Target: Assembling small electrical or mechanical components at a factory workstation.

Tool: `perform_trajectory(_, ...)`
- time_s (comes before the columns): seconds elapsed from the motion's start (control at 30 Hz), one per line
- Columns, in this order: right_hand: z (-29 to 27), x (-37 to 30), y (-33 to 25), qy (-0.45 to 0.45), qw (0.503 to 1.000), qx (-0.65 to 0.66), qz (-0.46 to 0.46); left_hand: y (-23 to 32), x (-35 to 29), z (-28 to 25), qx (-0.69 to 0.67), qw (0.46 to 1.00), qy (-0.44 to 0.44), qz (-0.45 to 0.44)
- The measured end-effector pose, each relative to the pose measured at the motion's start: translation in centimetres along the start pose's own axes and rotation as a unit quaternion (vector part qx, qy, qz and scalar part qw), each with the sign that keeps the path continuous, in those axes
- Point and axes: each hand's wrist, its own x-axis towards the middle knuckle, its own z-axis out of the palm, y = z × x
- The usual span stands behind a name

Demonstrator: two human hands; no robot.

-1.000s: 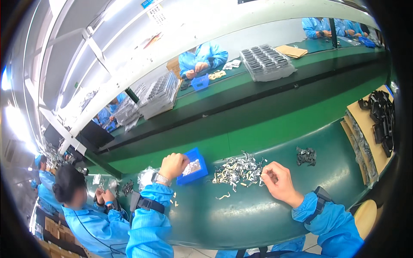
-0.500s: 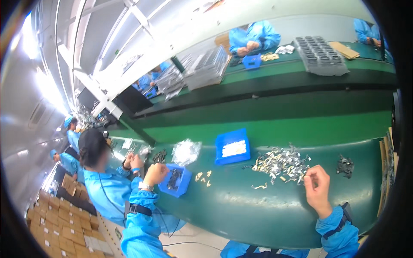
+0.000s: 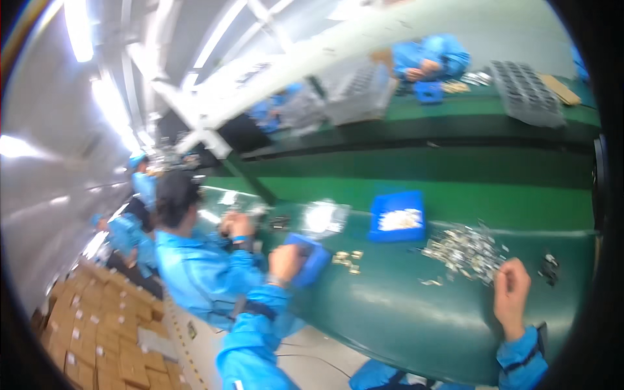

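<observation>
My left hand (image 3: 285, 263) is closed on the edge of a small blue bin (image 3: 313, 265), which leans so that little of its inside shows. Several small yellowish pieces (image 3: 348, 260) lie on the green table just right of that bin. My right hand (image 3: 511, 292) rests at the right edge of a heap of small silver and cream metal parts (image 3: 463, 252). Its fingers are curled with the thumb close to them; blur hides whatever may be between them. Farther right sits a little cluster of black parts (image 3: 549, 268).
Behind the table's middle stands another blue bin (image 3: 382, 227) with pale pieces. A clear plastic bag (image 3: 323, 219) and dark parts (image 3: 279, 222) lie left of it. A co-worker in blue (image 3: 201, 266) sits close on my left. Cardboard boxes (image 3: 97, 331) are stacked at lower left.
My view has swung left, shifting everything rightward in the picture, with blur. The bin at my left hand has tipped; its dark contents no longer show. My right hand stays by the heap.
</observation>
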Motion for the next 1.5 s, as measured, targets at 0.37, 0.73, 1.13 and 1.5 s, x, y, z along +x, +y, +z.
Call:
perform_trajectory(0.37, -2.5, -1.6, 4.7, -0.028, 0.999, 0.008, 0.018, -0.2, 0.4, -3.2, -0.202, 0.967, 0.146, 0.052)
perform_trajectory(0.73, -0.6, 0.6, -1.8, -0.068, 0.995, -0.066, -0.014, 22.0, -4.3, -11.4, -0.472, 0.811, 0.123, 0.322)
perform_trajectory(1.13, -1.7, -0.2, -2.4, -0.097, 0.994, -0.042, 0.014, 33.2, -6.5, -3.9, -0.660, 0.667, -0.100, 0.331)
perform_trajectory(1.5, -1.1, -0.4, -0.6, -0.131, 0.987, 0.053, 0.074, 32.6, -6.5, -2.5, -0.649, 0.684, -0.088, 0.321)
